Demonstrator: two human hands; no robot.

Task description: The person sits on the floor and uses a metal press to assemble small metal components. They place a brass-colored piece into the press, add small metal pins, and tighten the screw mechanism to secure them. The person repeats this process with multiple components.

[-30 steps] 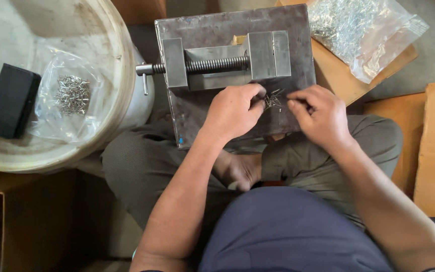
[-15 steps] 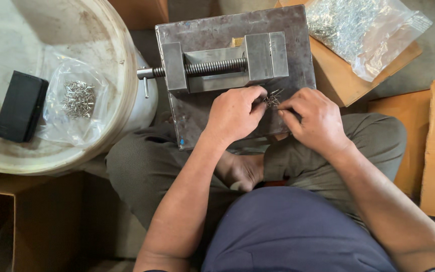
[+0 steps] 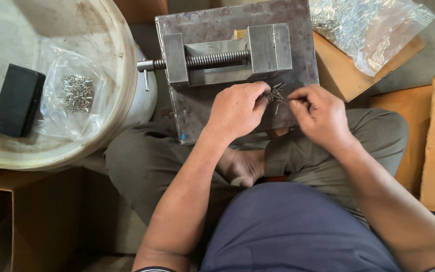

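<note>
A white drum lid (image 3: 122, 75) lies left of a steel plate (image 3: 212, 116) carrying a vise (image 3: 227, 58). On the plate's near edge, the left hand (image 3: 235, 111) and right hand (image 3: 320, 116) pinch small metal pins (image 3: 276, 93) between clenched fingers.

Small metal pins (image 3: 277, 93) lie clustered on the steel plate (image 3: 202, 108).

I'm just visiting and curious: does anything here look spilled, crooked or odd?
Nothing looks spilled or broken. A small loose heap of metal pins lies on the steel plate by the vise, between the left hand and right hand. The other pins are in plastic bags. The plate does sit across the person's lap.
</note>
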